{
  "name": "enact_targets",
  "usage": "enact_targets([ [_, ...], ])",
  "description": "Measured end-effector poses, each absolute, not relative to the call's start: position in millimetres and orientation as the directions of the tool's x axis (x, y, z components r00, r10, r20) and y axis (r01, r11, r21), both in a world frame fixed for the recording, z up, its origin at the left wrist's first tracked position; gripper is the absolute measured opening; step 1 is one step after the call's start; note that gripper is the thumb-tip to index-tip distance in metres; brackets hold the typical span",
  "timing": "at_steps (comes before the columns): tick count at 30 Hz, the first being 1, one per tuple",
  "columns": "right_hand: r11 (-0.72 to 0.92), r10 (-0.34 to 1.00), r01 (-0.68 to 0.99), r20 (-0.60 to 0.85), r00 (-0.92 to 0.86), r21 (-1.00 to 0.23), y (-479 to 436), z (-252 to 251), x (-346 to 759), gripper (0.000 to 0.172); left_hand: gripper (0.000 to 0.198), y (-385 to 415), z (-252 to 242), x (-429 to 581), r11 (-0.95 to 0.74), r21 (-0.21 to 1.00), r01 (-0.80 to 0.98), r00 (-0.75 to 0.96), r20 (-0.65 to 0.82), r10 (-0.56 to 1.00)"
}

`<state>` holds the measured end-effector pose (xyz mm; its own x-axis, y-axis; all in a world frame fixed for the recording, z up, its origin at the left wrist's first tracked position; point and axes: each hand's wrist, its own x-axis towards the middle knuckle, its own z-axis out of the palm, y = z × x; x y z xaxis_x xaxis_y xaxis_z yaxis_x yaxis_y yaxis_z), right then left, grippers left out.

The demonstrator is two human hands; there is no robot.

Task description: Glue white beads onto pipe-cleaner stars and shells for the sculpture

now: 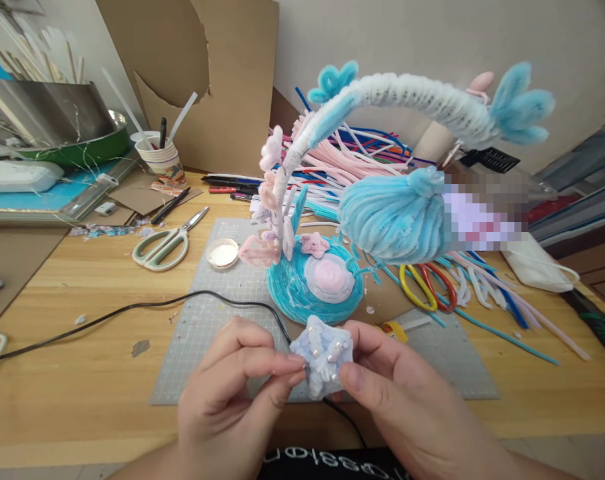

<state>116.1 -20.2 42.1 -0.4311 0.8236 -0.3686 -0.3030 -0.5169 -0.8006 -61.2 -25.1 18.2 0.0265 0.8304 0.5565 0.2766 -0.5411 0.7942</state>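
A pale blue fuzzy star point(322, 357) with small pearl-like beads on its face is held up over the cutting mat. My right hand point(392, 380) grips its right edge between thumb and fingers. At the star's left edge, my left hand point(242, 373) is closed in a pinch; a tiny light speck shows at the fingertips, too small to name. Just behind stands a pipe-cleaner lamp-like piece with a round turquoise base point(282, 293), a white curved stem point(407, 93) and a hanging blue fluffy shade point(392, 217). Pink flowers point(267, 190) line the stem.
A small round dish point(222, 253) sits on the grey cutting mat point(197, 347). Green-handled scissors point(162, 247) lie left, yellow-and-red-handled ones point(427, 287) right. A black cable point(182, 298) crosses the table. Pipe cleaners point(327, 157) pile up behind; a paper cup point(157, 157) holds sticks.
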Motion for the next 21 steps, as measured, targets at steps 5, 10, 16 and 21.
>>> enact_targets([
  [5,-0.536,0.83,-0.352,-0.401,-0.388,-0.768,-21.4,43.5,115.6,0.017,0.021,-27.0,17.7,-60.9,-0.528,0.813,0.245,-0.062,0.557,0.828],
  [10,-0.565,0.824,-0.477,-0.428,-0.372,-0.674,-23.2,45.1,114.1,0.011,0.019,-26.9,18.1,-61.2,-0.539,0.821,0.189,-0.068,0.559,0.827],
  [16,-0.581,0.814,-0.457,-0.457,-0.36,-0.674,-23.0,46.7,111.6,0.009,0.016,-24.9,20.0,-62.0,-0.545,0.815,0.195,-0.033,0.561,0.827],
  [21,-0.578,0.815,-0.449,-0.454,-0.36,-0.681,-21.1,45.8,110.7,0.011,0.016,-24.0,22.3,-61.3,-0.557,0.804,0.206,-0.01,0.571,0.821],
])
